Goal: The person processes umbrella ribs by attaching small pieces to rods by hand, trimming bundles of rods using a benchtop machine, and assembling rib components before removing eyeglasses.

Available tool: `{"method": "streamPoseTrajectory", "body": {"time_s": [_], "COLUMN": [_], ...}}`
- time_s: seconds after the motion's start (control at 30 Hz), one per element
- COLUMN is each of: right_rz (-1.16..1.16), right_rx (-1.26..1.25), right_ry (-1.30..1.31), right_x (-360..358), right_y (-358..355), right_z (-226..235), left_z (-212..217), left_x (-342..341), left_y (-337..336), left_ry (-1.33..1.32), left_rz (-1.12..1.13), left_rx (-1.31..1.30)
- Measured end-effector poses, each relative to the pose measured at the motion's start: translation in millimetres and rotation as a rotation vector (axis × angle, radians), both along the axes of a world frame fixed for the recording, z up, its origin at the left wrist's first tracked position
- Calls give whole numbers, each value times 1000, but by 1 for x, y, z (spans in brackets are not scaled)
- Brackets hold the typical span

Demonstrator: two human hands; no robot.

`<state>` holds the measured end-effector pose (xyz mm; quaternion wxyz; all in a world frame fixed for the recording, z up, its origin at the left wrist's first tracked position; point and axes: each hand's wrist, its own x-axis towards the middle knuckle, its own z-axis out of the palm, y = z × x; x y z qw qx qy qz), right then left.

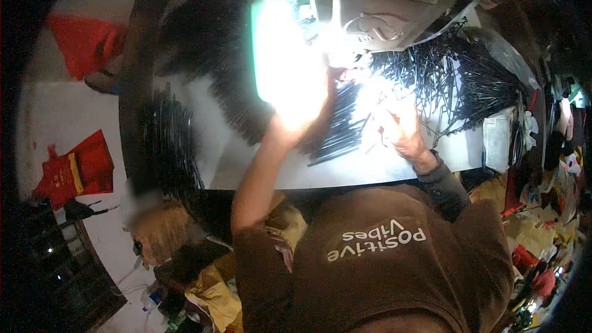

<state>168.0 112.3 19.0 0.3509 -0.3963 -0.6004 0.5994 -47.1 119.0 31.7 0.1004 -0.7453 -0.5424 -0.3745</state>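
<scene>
My left hand (303,108) reaches up beneath a glaring lamp (277,49), and its fingers are lost in the white light. Just right of it, thin black strips (336,134) lie side by side on the pale table (265,166). My right hand (404,128) is closed, with thumb and fingertips drawn together near the right side of these strips. Whatever it pinches is washed out by glare. A small reddish bit shows between the two hands, too bright to name. Beyond them stands a grey machine (407,15) with a rounded housing.
Loose black strips (456,80) are heaped at the right, and a dark mass of strips (216,43) covers the far left. Another bundle (172,135) hangs at the table's left edge. A pale box (496,142) stands at the right corner. Red bags (80,169) lie further left.
</scene>
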Motion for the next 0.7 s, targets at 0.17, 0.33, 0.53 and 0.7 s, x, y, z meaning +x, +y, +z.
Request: {"method": "streamPoseTrajectory", "body": {"time_s": [0.17,0.33,0.53,0.7], "right_rz": [-57,-132,-115,-111], "right_rx": [-74,-210,91,588], "right_ry": [6,235,142,-307], "right_x": [20,38,51,61], "right_y": [2,5,-5,-9], "right_z": [-3,-16,-26,-28], "left_z": [-10,2,-25,-18], "left_x": [1,-3,11,24], "left_y": [10,3,2,1], "left_ry": [5,-302,114,94], "left_rz": [37,-76,-105,-61], "left_rx": [-87,-187,-15,50]}}
